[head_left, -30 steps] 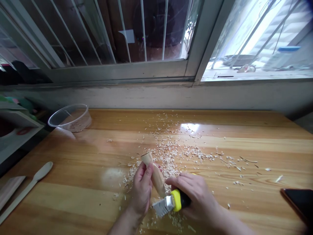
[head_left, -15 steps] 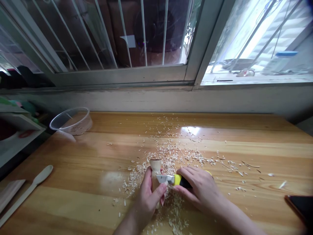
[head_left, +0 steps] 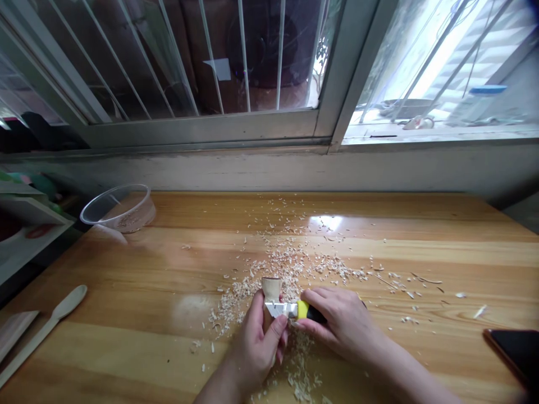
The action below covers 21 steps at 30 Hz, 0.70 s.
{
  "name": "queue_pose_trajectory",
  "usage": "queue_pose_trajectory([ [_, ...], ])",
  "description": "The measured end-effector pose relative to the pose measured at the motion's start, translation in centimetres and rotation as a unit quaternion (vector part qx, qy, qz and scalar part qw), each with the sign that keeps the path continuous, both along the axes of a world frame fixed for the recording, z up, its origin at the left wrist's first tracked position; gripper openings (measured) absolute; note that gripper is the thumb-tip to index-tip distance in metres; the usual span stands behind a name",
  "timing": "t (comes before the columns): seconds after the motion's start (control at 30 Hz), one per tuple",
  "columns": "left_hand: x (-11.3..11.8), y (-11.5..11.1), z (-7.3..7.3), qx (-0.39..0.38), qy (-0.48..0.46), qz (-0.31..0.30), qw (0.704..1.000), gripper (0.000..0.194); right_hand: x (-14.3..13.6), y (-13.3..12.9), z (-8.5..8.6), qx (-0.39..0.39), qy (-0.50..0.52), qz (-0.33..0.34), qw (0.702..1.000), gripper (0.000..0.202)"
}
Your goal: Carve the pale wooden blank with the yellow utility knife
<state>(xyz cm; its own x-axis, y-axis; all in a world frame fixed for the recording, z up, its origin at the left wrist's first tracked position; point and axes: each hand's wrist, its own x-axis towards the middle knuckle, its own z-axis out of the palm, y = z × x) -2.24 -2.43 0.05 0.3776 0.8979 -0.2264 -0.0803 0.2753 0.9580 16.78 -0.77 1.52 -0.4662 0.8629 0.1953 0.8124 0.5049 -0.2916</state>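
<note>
My left hand (head_left: 261, 336) is wrapped round a pale piece of carved wood (head_left: 272, 287), which has a flared top end and a narrower neck. Its lower part is hidden in my fingers. My right hand (head_left: 341, 317) grips a utility knife (head_left: 302, 310) by its yellow and black handle. The knife's short metal blade lies across the wood just below the neck, and my left thumb rests at the blade's lower edge. Wood shavings (head_left: 290, 261) are scattered on the table around and beyond both hands.
A wooden spoon (head_left: 69, 302) and a flat wooden piece (head_left: 16, 332) lie at the left of the wooden table (head_left: 138, 280). A clear plastic bowl (head_left: 145, 207) stands at the back left. At the right edge lies a dark phone-like object (head_left: 516, 350). A barred window rises behind.
The blade sits slightly higher on the wood, nearer its neck, and the wood's top has shifted a little. Both hands keep their grips. The whole view has shifted slightly.
</note>
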Motion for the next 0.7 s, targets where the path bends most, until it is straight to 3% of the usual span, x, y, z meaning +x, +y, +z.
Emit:
queue_pose_trajectory([
  [0.17,-0.05,-0.07,0.41,0.021,0.013,0.000,1.000,0.038,-0.41,-0.08,0.12,0.067,0.000,-0.004,0.998,0.061],
  [0.33,0.33,-0.06,0.73,-0.012,-0.014,0.013,1.000,0.036,-0.60,-0.06,0.08,0.124,0.000,-0.015,0.992,0.062],
  [0.57,0.53,-0.14,0.84,-0.043,-0.015,0.040,0.998,0.036,-0.58,0.02,0.27,0.157,0.005,-0.027,0.987,0.056],
  [0.7,0.34,-0.07,0.85,-0.029,-0.032,0.037,0.998,0.035,-0.49,-0.04,0.19,0.128,0.011,-0.016,0.992,0.057],
])
